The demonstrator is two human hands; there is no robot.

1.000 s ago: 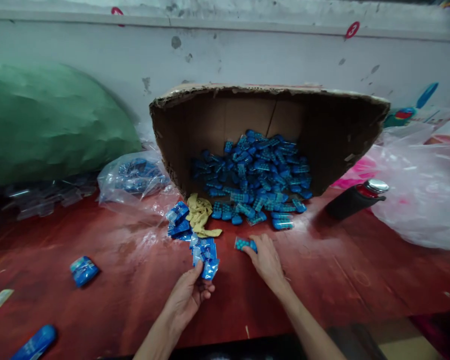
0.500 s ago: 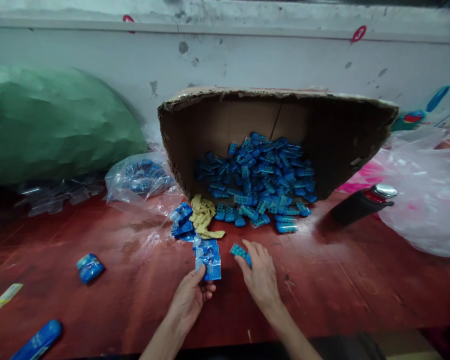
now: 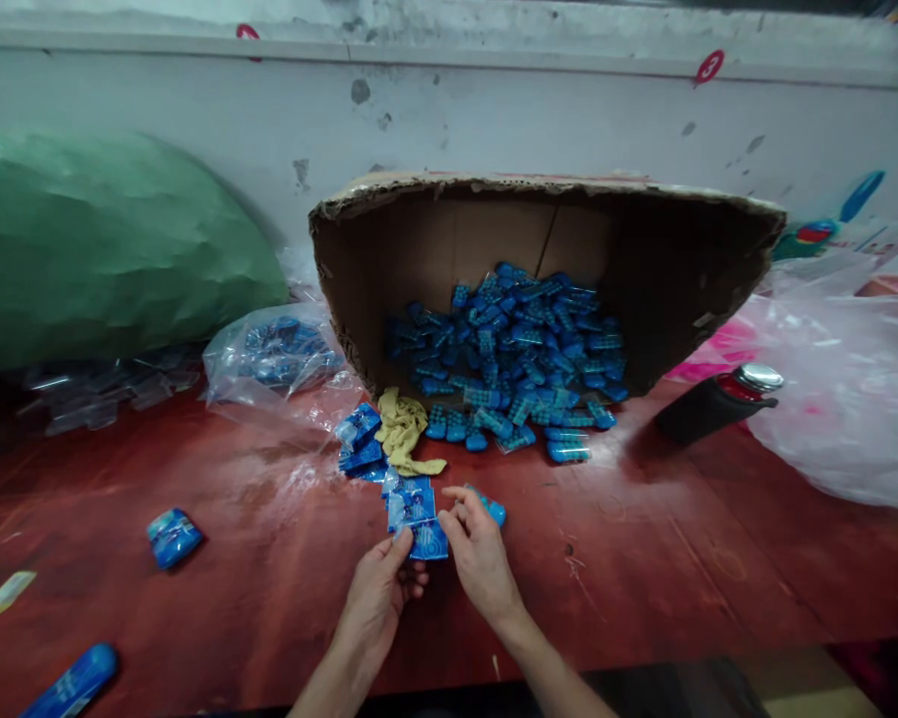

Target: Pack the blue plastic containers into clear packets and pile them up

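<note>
My left hand (image 3: 380, 590) pinches the lower end of a strip of blue printed packets (image 3: 413, 504) between thumb and fingers. Just right of the strip, my right hand (image 3: 479, 558) has its thumb and index finger apart, near the packets' edge. A small blue blister pack (image 3: 492, 507) shows behind the right fingers, partly hidden by them. Beyond the strip lie a crumpled yellow cloth (image 3: 402, 431) and more blue packets (image 3: 360, 439). Many blue blister packs (image 3: 524, 329) are heaped in an open cardboard box (image 3: 419, 224) and spill from its front.
A black bottle (image 3: 707, 407) leans at the right beside clear plastic bags (image 3: 838, 419). At the left are a large green bag (image 3: 112, 249), a clear bag of blue packs (image 3: 280, 349), a single blue packet (image 3: 175, 538) and a blue case (image 3: 75, 683).
My right hand has moved left to the strip and no longer has the blister pack between its thumb and finger. The pack now lies behind it. The view has shifted slightly.
</note>
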